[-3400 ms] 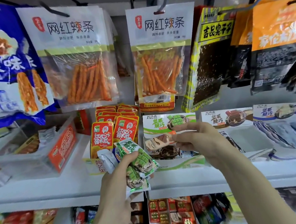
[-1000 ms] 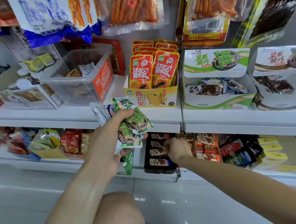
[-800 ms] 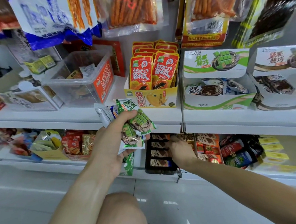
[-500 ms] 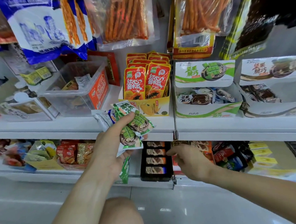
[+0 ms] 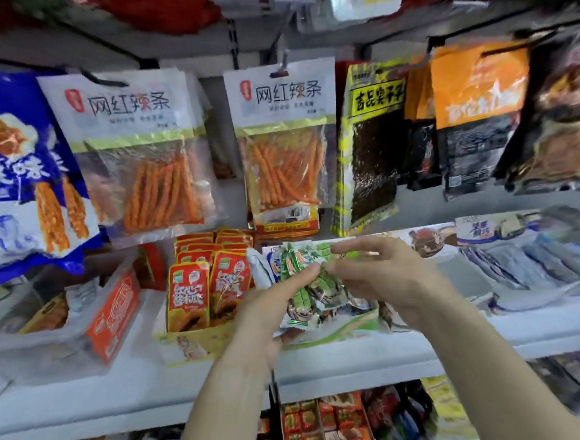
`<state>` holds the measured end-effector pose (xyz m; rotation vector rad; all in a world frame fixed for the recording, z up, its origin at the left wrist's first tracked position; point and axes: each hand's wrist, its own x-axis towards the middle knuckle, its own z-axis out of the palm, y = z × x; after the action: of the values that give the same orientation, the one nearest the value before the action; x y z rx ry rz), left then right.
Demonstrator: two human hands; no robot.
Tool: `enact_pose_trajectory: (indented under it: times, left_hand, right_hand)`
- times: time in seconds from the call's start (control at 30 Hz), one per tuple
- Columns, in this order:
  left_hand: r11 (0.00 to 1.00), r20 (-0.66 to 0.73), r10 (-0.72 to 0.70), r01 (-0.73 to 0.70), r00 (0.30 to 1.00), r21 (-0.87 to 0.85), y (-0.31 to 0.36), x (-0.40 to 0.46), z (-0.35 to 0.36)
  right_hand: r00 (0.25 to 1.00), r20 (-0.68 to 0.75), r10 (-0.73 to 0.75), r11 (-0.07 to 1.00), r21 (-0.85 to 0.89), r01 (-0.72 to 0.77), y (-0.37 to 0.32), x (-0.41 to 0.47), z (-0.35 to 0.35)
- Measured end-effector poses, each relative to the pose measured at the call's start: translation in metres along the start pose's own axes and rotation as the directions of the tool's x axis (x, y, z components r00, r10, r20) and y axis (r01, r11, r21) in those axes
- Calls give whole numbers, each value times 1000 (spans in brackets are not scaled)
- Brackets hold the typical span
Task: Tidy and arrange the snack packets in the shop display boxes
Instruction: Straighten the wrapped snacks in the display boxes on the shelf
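Note:
My left hand (image 5: pixel 267 310) grips a bunch of small green and white snack packets (image 5: pixel 308 287), thumb across their front. My right hand (image 5: pixel 382 278) has come to the same bunch and its thumb and fingers pinch the packets' right side, the index finger stretched along their top. Both hands hover in front of the green and white display box (image 5: pixel 337 330) on the middle shelf, which the bunch mostly hides. The frame is blurred by motion.
A yellow box of red packets (image 5: pixel 197 295) stands left of the hands, then a clear tub with an orange label (image 5: pixel 110 318). Boxes with blue-grey packets (image 5: pixel 525 265) lie to the right. Large bags hang above (image 5: pixel 140 154). A lower shelf (image 5: pixel 330 423) holds more snacks.
The view has risen from the lower shelf to the middle one. My right hand left the black tray below and came up to the packets in my left hand.

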<state>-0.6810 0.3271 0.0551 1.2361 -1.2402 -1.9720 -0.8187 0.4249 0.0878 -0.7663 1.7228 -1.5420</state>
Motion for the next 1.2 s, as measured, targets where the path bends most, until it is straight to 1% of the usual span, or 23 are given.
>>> enact_pose_trajectory:
  times: [0.07,0.13,0.23,0.27,0.4,0.47,0.53,0.63,0.77,0.8,0.87,0.93,0.97,1.07,1.2]
  left_hand:
    - [999,16,-33,33,999,-30,-11,-1,5]
    - [997,92,-53,57,994,-46,-20,3,6]
    - [999,179,-26,33,983,-39,-21,4,4]
    - [999,181,-17,26,983,-46,-20,4,5]
    - [994,153,62,-47,986,-101,-24,9,4]
    - [992,139,93,-80,986,-92,-24,6,5]
    - [992,114,116,-108,987,-71,-27,11,5]
    - [993,45,107,-105,993,-53,-29,15,9]
    - [993,-3,112,-112,994,-47,-30,15,9]
    - [993,-21,102,-103,995,-59,-29,16,6]
    - [993,-23,75,-77,997,-93,-23,15,-4]
    - [991,-7,80,-80,997,-111,-15,14,-17]
    - [990,-10,91,-92,996,-107,-12,14,-25]
    - [990,-48,101,-106,994,-93,-7,15,-40]
    - [993,-64,109,-112,992,-44,-2,12,-45]
  right_hand:
    - [1000,5,1,1000,-27,-1,14,3,0]
    - [1000,0,-4,999,-50,4,24,7,-3]
    - [1000,-3,0,1000,-16,-1,32,13,-8]
    - [1000,3,6,1000,3,-6,33,14,-8]
    - [996,64,56,998,-37,-54,34,18,-7]
    - [988,111,107,994,-33,-104,34,18,-7]
    - [986,115,118,993,-24,-116,36,18,-7]
    - [992,67,104,994,-46,-101,40,23,-6]
    - [996,10,90,995,-50,-89,40,24,-5]
    - [997,-27,75,997,-19,-76,37,24,-6]
    - [988,-148,51,998,54,-44,34,24,-14]
    - [967,-255,27,999,48,-16,33,27,-24]
    - [962,-273,23,999,33,-15,34,28,-27]
    - [971,-235,36,999,-2,-38,35,29,-23]
    - [980,-193,49,998,-26,-55,33,31,-11]
